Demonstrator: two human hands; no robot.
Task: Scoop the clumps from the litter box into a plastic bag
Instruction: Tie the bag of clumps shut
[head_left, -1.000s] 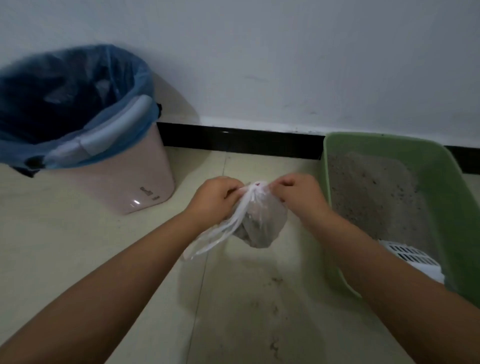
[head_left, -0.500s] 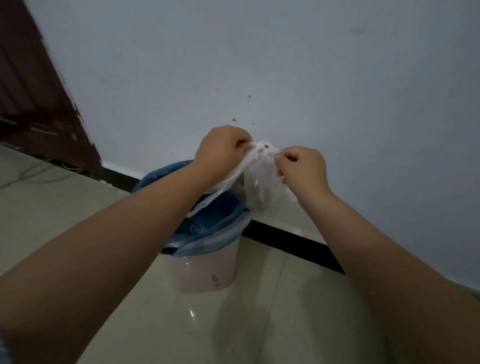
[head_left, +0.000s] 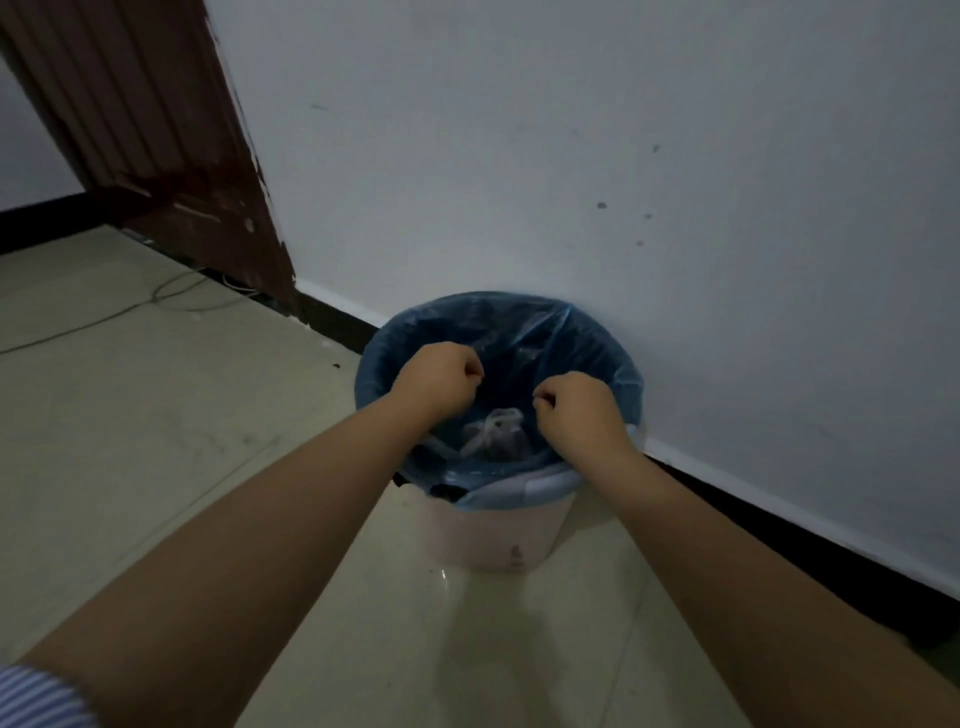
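Note:
The knotted white plastic bag (head_left: 494, 435) with grey clumps inside lies at the bottom of the pink waste bin (head_left: 493, 530), which is lined with a blue bag (head_left: 571, 332). My left hand (head_left: 439, 382) and my right hand (head_left: 579, 408) hover over the bin's opening, a little apart from each other. Both have curled fingers and hold nothing. The litter box is out of view.
The bin stands against a white wall with a black skirting (head_left: 779, 514). A dark red door frame (head_left: 171, 135) rises at the left, and a thin cable (head_left: 119, 309) runs over the beige floor tiles there.
Half a second ago both hands pinched the bag's knot above the bin. They have let go, and the bag now lies inside the bin. The view has tilted down.

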